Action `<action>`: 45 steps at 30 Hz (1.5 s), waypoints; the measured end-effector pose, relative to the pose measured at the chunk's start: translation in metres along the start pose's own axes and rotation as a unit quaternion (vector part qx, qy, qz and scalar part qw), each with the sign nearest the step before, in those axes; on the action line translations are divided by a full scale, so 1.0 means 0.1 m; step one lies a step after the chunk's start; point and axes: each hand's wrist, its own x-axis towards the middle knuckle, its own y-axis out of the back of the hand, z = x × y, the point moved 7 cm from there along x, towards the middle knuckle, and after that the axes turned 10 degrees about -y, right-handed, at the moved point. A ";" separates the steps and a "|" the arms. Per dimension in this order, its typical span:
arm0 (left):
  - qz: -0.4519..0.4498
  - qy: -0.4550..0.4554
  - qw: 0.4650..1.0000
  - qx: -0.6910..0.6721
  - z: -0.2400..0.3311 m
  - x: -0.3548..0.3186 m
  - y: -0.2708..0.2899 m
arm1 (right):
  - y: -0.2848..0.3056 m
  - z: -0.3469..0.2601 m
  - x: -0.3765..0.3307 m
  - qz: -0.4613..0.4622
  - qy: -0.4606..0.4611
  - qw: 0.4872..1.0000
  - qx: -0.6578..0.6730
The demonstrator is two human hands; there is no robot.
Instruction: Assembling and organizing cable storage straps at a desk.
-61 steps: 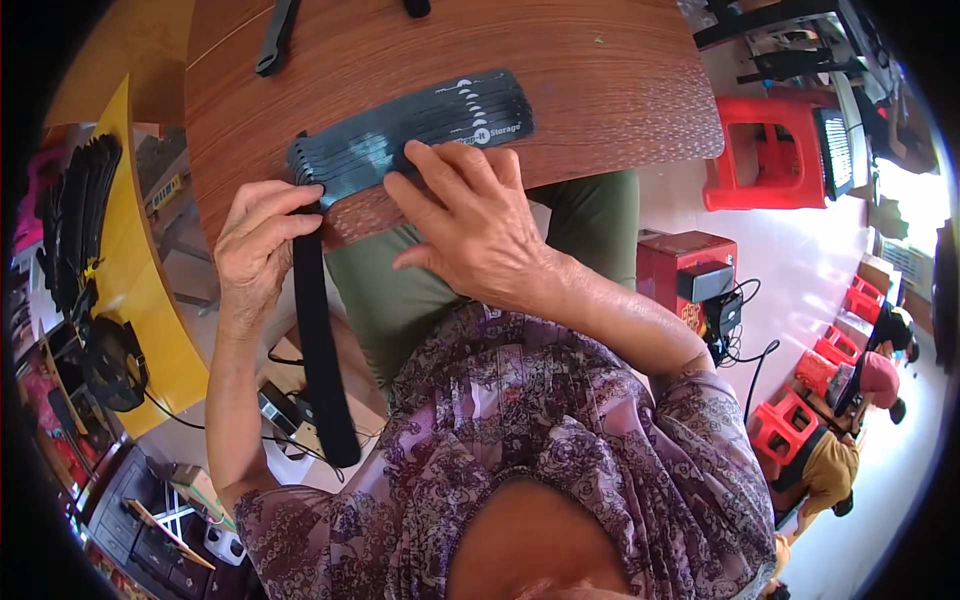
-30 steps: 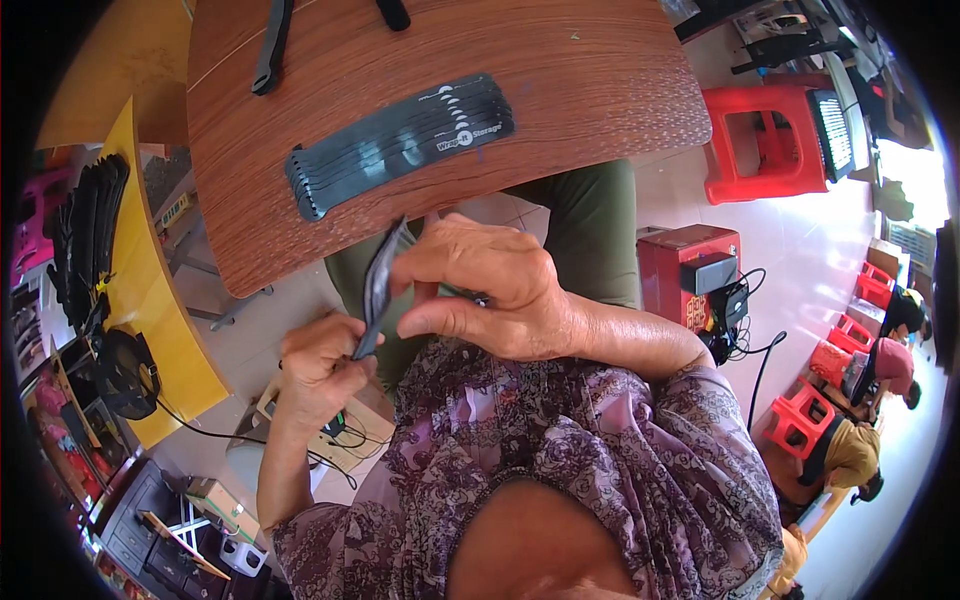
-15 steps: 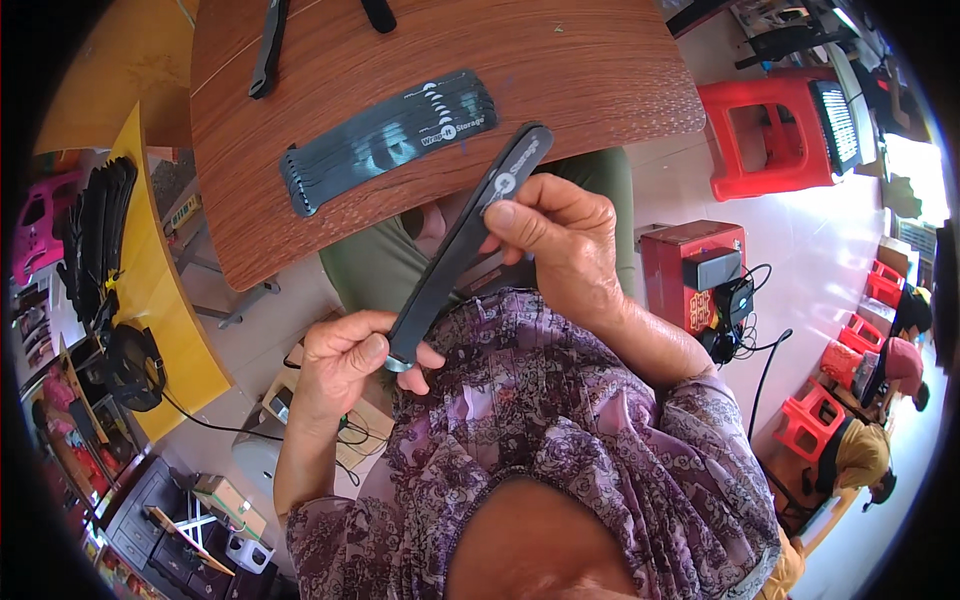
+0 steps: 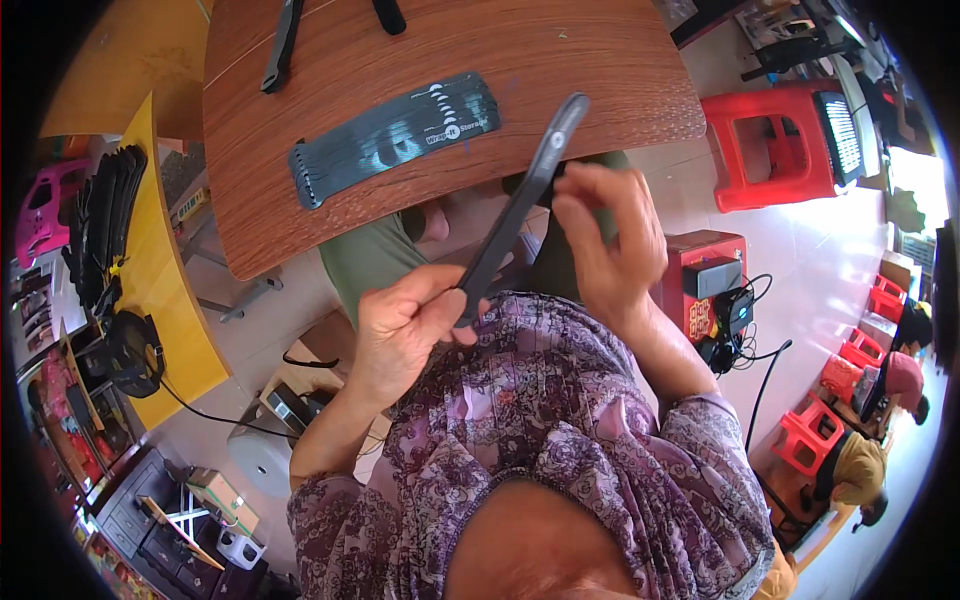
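My left hand (image 4: 410, 325) is closed on the lower end of a long black strap (image 4: 505, 232), pinching it between thumb and fingers. The strap slants up to the right in front of my lap, and its rounded far end carries a pale printed mark. My right hand (image 4: 615, 235) is just right of the upper part, thumb and index finger apart. Its fingertips are slightly blurred, close to the strap's edge. On the table beyond lies a neat overlapped row of similar black straps (image 4: 395, 140), glossy, with white print.
The brown wooden table (image 4: 610, 75) holds two more dark strips (image 4: 283, 50) at its far edge. A yellow board (image 4: 180, 330) with black straps (image 4: 105, 215) stands left. Right are a red stool (image 4: 735, 150), a red box (image 4: 690, 245) with cables, and people sitting farther off.
My right hand has let go of the strap's upper part and moved right, its fingers parting. My left hand, still pinching the lower end, has moved up and right with the strap.
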 end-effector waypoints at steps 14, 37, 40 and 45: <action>-0.013 -0.016 0.986 -0.168 -0.06 0.27 -0.21 | -0.21 -0.30 -0.32 -0.079 0.167 0.978 -0.102; 0.004 -0.060 0.994 -0.088 0.12 0.30 -0.25 | -0.11 -0.22 -0.34 -0.092 0.138 0.986 -0.015; -0.010 -0.063 0.992 -0.104 0.12 0.33 -0.24 | -0.09 -0.23 -0.32 -0.092 0.134 0.987 -0.006; -0.001 -0.043 0.988 -0.150 0.09 0.36 -0.22 | -0.13 -0.20 -0.34 -0.097 0.115 0.989 0.001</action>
